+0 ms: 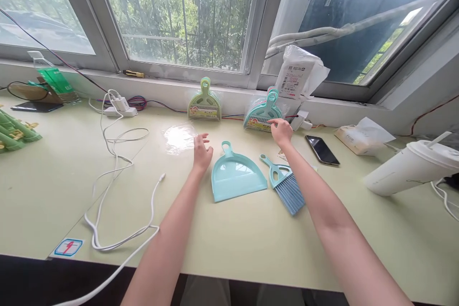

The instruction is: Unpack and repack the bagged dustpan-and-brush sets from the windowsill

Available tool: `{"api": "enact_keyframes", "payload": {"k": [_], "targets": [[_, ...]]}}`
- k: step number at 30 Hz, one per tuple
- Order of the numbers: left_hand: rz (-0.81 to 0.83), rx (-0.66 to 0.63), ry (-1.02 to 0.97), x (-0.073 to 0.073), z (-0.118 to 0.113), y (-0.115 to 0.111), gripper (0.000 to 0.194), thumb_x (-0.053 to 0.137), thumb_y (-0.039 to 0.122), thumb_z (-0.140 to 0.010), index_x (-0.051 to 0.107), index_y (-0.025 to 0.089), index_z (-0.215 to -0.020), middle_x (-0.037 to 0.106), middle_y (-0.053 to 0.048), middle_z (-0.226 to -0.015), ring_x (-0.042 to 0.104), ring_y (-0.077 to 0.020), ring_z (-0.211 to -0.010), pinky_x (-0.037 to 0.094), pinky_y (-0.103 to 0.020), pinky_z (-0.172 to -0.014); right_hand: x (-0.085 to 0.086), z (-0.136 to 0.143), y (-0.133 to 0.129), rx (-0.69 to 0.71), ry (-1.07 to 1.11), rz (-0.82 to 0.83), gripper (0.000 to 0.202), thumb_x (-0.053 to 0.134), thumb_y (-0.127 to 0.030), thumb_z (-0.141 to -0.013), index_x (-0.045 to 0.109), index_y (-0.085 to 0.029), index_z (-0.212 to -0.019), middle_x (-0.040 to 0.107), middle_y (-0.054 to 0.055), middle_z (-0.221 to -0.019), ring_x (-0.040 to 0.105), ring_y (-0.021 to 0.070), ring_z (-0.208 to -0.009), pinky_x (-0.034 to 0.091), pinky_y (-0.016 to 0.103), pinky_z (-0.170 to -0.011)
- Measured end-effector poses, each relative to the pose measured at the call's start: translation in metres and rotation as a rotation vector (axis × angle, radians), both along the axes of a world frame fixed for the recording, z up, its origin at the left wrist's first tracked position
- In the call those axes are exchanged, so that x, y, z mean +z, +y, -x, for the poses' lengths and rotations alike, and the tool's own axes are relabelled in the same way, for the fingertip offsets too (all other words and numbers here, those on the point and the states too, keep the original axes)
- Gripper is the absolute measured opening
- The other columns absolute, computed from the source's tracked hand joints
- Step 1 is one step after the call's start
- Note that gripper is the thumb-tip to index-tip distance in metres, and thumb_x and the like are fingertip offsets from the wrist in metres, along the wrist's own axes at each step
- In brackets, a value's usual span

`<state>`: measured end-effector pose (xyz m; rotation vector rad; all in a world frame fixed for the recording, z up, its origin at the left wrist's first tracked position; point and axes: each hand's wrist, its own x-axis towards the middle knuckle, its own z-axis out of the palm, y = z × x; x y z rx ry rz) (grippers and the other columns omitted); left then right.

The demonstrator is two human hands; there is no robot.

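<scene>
Teal packaged dustpan set (260, 115) touched by right hand (281, 132), fingers loose, left hand (202, 152) released beside teal dustpan (236, 179)

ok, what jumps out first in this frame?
The teal plastic dustpan lying flat mid-table, with the small teal-handled brush with blue bristles just to its right. The left hand hovers open by the dustpan's handle; the right hand touches the packaged teal dustpan set propped against the window ledge. A green packaged set stands further left.
</scene>
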<state>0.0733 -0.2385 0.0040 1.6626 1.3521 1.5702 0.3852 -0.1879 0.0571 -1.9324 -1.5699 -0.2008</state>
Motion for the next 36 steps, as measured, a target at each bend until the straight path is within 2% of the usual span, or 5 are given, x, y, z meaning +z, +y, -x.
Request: {"api": "enact_keyframes", "payload": {"k": [7,11,14,22,36], "targets": [[-0.086,-0.056,0.083,0.003,-0.005,-0.006,0.049,0.050,0.001,-0.068,0.047,0.022,-0.112,0.046,-0.008,-0.117,0.061,-0.0181,-0.097,0.054,-0.027,-0.062,0.005,0.000,-0.053,0.148,-0.119,0.166,0.047,0.044,-0.026,-0.089,0.054,-0.023,-0.134,0.056,0.007,-0.138,0.048,0.0263,-0.125,0.041,0.040,-0.103],[-0.112,-0.061,0.164,0.002,-0.007,-0.009,0.048,0.046,-0.001,-0.068,0.048,0.023,-0.109,0.046,-0.006,-0.112,0.062,-0.0160,-0.093,0.053,-0.026,-0.063,0.003,0.003,-0.029,0.214,-0.184,0.413,0.073,0.051,-0.033,-0.086,0.024,-0.026,-0.153,0.026,0.005,-0.159,0.026,0.0275,-0.144,0.040,0.044,-0.107],[-0.118,-0.049,0.176,0.003,-0.007,-0.009,0.042,0.044,-0.003,-0.068,0.049,0.021,-0.102,0.047,-0.005,-0.107,0.063,-0.0145,-0.088,0.052,-0.026,-0.062,0.006,0.003,-0.004,0.071,-0.096,0.390,0.078,0.047,-0.031,-0.086,0.013,-0.026,-0.156,0.010,0.004,-0.164,0.017,0.0286,-0.148,0.042,0.047,-0.106],[-0.158,0.120,-0.005,0.016,0.005,-0.007,0.023,0.052,0.006,-0.076,0.053,0.019,-0.095,0.051,-0.005,-0.105,0.067,-0.0140,-0.082,0.053,-0.023,-0.058,-0.011,0.014,-0.022,0.013,-0.283,0.086,0.063,0.044,-0.021,-0.086,0.035,-0.025,-0.148,0.007,0.002,-0.164,0.004,0.0263,-0.150,0.028,0.053,-0.114],[-0.138,0.048,0.033,0.012,-0.001,-0.008,0.031,0.049,0.000,-0.071,0.060,0.019,-0.092,0.051,-0.009,-0.116,0.064,-0.0200,-0.099,0.058,-0.029,-0.067,-0.045,0.015,-0.006,0.135,-0.231,0.488,0.058,0.030,-0.040,-0.097,0.024,-0.025,-0.153,0.015,0.006,-0.163,0.010,0.0303,-0.150,0.018,0.066,-0.113]]}}
